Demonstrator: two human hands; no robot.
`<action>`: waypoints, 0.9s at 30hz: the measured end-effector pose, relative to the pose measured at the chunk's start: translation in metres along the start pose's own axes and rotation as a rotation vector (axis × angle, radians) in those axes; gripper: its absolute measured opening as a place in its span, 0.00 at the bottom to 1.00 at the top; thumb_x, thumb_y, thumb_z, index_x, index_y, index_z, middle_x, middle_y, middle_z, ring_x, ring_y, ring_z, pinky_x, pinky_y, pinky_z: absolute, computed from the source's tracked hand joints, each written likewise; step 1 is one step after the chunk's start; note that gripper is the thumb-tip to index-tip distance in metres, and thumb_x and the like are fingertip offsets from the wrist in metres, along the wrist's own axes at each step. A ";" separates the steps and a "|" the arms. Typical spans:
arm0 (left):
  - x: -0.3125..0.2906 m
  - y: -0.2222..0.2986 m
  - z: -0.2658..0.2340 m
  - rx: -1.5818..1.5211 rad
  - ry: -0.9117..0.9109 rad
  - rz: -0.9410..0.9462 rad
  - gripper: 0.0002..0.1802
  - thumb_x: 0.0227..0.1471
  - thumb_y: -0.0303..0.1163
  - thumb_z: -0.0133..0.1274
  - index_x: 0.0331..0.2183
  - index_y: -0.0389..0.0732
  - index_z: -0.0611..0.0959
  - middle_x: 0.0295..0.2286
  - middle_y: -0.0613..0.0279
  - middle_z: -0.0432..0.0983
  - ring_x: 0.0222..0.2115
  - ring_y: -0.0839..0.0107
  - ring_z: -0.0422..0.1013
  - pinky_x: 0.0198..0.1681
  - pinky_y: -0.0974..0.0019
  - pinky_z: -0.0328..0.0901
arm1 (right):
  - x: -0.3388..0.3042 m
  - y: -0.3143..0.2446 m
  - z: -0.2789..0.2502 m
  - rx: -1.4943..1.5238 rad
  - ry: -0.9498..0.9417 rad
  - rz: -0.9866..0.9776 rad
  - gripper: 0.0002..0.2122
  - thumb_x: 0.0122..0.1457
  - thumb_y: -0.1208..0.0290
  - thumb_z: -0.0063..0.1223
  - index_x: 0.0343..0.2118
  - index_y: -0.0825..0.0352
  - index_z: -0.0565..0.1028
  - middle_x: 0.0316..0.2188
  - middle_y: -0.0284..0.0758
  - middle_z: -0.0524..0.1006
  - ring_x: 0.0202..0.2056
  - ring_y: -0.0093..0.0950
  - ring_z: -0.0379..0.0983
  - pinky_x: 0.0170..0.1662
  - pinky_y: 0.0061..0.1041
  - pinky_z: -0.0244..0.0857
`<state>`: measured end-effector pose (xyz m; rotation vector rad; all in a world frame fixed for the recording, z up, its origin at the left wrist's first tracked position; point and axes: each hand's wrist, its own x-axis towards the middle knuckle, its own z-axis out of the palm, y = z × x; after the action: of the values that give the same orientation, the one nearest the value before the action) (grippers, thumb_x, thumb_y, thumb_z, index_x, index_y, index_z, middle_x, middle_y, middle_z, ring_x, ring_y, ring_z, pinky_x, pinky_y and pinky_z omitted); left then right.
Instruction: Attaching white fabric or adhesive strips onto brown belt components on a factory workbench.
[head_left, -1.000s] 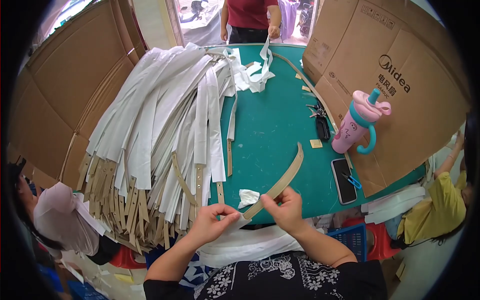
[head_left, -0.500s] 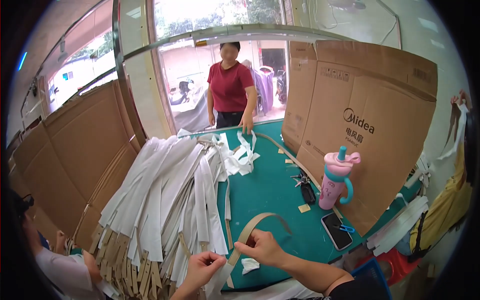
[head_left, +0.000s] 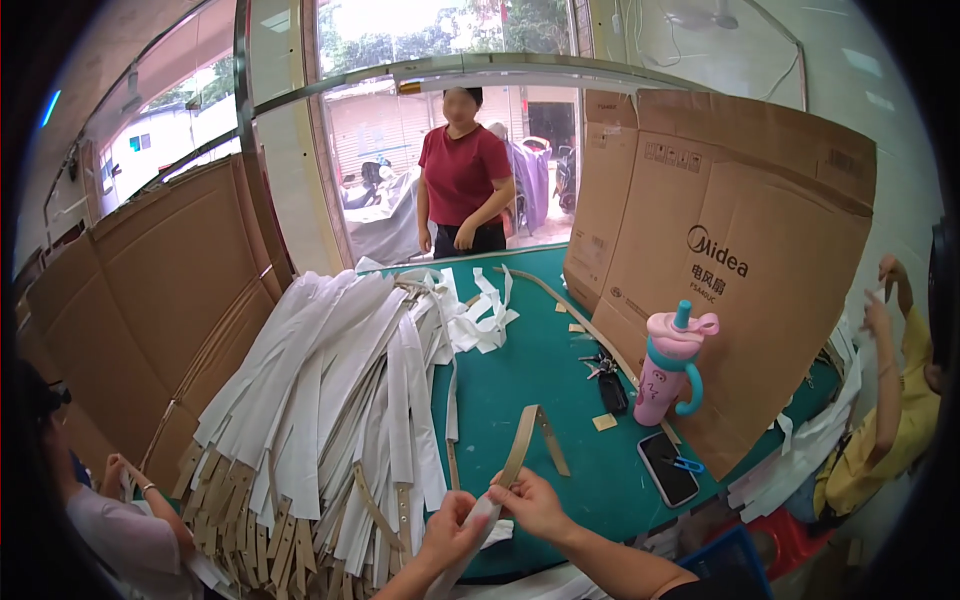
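Close together over the front of the green table (head_left: pixel 480 400), my two hands hold one long fabric strip (head_left: pixel 519 447). Its tan end loops up and bends down to the right, and small dots show along the folded end. The strip's white part runs down between my hands toward the front edge. My left hand (head_left: pixel 450 528) pinches the white part; my right hand (head_left: pixel 530 503) has thumb and fingers closed on the tan part. A big heap of white and tan strips (head_left: pixel 320 400) lies left of my hands. A crumpled white scrap (head_left: pixel 497 534) sits partly behind them.
Right of my hands are a phone (head_left: pixel 668 468) with a blue clip, a pink tumbler (head_left: pixel 664 370) and keys (head_left: pixel 606 378). A tall cardboard sheet (head_left: pixel 720 240) stands behind them. White scraps (head_left: pixel 482 318) lie farther back. A person in red (head_left: pixel 462 175) stands across the table; others work at both sides.
My hands have shifted to the right and closer together, and the strip's tan end now stands higher with a sharper bend. The person in red has drawn a hand back from the table.
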<state>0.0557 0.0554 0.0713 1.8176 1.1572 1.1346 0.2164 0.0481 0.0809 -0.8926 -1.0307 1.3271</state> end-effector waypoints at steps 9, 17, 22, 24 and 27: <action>-0.067 0.000 -0.094 -0.202 -0.882 -0.772 0.20 0.39 0.36 0.61 0.36 0.36 0.78 0.24 0.64 0.74 0.23 0.73 0.70 0.27 0.68 0.64 | 0.043 0.023 -0.095 0.080 0.509 -0.049 0.04 0.54 0.75 0.48 0.33 0.63 0.69 0.22 0.29 0.72 0.22 0.20 0.69 0.24 0.21 0.66; -0.169 -0.027 -0.176 0.108 -0.808 -0.968 0.18 0.40 0.36 0.60 0.33 0.35 0.78 0.23 0.62 0.75 0.24 0.73 0.71 0.28 0.67 0.65 | 0.084 0.023 -0.102 -0.028 0.614 -0.167 0.05 0.53 0.75 0.50 0.33 0.66 0.69 0.21 0.32 0.72 0.21 0.21 0.69 0.21 0.21 0.64; -0.187 -0.010 -0.208 0.129 -0.630 -1.099 0.16 0.42 0.35 0.59 0.33 0.35 0.79 0.23 0.61 0.75 0.24 0.73 0.71 0.28 0.68 0.66 | 0.062 0.043 -0.053 -0.044 0.417 -0.077 0.06 0.52 0.75 0.50 0.33 0.65 0.69 0.22 0.32 0.72 0.22 0.22 0.70 0.23 0.22 0.66; -0.194 -0.005 -0.223 0.134 -0.556 -1.152 0.16 0.43 0.35 0.58 0.33 0.34 0.79 0.24 0.61 0.75 0.24 0.73 0.71 0.28 0.68 0.66 | 0.044 0.054 -0.029 0.007 0.339 -0.022 0.06 0.53 0.75 0.50 0.33 0.66 0.69 0.23 0.33 0.73 0.23 0.22 0.71 0.25 0.23 0.68; -0.226 -0.036 -0.261 0.146 -0.462 -1.214 0.14 0.44 0.34 0.57 0.33 0.34 0.79 0.24 0.60 0.75 0.23 0.73 0.71 0.27 0.68 0.66 | 0.024 0.064 -0.008 0.102 0.227 0.128 0.06 0.53 0.74 0.51 0.33 0.67 0.69 0.25 0.33 0.73 0.27 0.24 0.73 0.29 0.24 0.70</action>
<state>-0.2461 -0.1163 0.0694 0.9896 1.6545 -0.0678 0.2023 0.0770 0.0199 -1.0190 -0.7343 1.3370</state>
